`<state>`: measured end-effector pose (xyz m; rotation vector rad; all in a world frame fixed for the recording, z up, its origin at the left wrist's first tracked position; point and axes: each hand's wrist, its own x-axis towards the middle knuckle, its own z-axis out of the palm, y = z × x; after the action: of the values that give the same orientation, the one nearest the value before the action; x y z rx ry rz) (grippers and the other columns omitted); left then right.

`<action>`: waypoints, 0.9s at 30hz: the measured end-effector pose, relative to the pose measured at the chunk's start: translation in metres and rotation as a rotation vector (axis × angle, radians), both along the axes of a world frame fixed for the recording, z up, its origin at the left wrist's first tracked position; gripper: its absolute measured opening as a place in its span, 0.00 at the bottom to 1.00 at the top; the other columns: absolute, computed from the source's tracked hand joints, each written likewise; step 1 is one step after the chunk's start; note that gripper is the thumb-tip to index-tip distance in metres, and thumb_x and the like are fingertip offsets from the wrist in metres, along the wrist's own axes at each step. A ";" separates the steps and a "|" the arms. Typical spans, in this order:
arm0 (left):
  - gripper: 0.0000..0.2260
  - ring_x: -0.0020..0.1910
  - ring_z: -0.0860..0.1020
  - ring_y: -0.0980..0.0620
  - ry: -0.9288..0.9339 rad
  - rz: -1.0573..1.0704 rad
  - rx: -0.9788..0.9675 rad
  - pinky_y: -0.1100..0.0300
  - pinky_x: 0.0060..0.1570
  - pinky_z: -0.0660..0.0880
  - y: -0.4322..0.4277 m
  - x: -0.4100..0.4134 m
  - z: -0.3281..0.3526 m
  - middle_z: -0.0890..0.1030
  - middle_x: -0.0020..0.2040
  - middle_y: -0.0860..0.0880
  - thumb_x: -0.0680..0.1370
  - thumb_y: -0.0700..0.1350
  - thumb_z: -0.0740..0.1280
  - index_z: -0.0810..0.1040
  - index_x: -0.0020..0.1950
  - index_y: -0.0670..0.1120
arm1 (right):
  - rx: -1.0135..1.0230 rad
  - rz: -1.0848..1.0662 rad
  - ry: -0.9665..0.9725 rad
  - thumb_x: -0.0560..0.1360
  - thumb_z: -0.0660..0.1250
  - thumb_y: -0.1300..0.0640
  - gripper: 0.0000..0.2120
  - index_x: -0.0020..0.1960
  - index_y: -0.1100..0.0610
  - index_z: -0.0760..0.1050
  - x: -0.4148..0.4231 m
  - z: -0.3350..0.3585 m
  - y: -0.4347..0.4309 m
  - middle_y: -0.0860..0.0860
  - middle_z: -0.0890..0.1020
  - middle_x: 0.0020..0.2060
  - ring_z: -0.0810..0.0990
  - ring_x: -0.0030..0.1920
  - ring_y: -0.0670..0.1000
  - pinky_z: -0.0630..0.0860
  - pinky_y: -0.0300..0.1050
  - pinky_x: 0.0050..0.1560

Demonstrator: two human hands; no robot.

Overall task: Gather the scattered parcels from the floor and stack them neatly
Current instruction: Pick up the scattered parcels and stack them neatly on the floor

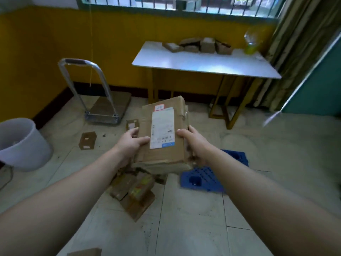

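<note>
The parcel (162, 154) is brown, its label (162, 126) white with a blue strip. The wall (36, 43) is yellow, the table (193, 61) white, the pallet (203, 178) blue and grid-patterned, the bucket (22, 145) pale grey, the floor (276, 154) cream.

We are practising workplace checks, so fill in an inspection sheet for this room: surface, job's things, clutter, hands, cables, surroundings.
Surface: tiled floor, stained.
Job's things: box held up; pile on floor beneath; flat parcel and small parcel beyond; more parcels on table.
Clutter: blue pallet, bucket, trolley.
Hands: left hand and right hand grip the box's sides.
Cables: thin cord hangs down the wall.
Surroundings: yellow wall, barred window, curtain, bottle on table.
</note>
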<state>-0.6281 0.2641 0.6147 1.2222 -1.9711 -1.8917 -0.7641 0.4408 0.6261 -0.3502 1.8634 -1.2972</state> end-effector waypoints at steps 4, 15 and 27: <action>0.32 0.50 0.82 0.41 -0.062 -0.247 0.288 0.43 0.46 0.79 0.046 -0.043 0.036 0.81 0.55 0.41 0.67 0.60 0.73 0.70 0.68 0.50 | -0.140 -0.149 0.033 0.71 0.64 0.40 0.29 0.70 0.46 0.65 -0.043 0.025 0.055 0.50 0.82 0.47 0.83 0.33 0.45 0.76 0.39 0.26; 0.21 0.49 0.81 0.43 -0.109 -0.412 0.027 0.43 0.46 0.80 0.071 -0.154 0.056 0.80 0.54 0.45 0.75 0.44 0.70 0.69 0.66 0.55 | -0.135 -0.387 0.180 0.73 0.70 0.47 0.41 0.76 0.40 0.47 -0.116 0.036 0.103 0.49 0.72 0.64 0.78 0.50 0.46 0.75 0.40 0.36; 0.21 0.45 0.79 0.50 -0.019 -0.170 -0.085 0.55 0.39 0.79 0.005 -0.284 -0.002 0.77 0.54 0.47 0.73 0.42 0.73 0.68 0.61 0.48 | 0.242 -0.512 0.367 0.73 0.68 0.44 0.18 0.56 0.48 0.65 -0.227 -0.031 0.064 0.41 0.74 0.42 0.74 0.41 0.42 0.69 0.41 0.34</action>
<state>-0.9122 0.2687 0.6128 1.0860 -2.2049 -1.8545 -0.9916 0.5044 0.5946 0.0311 2.5077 -1.3747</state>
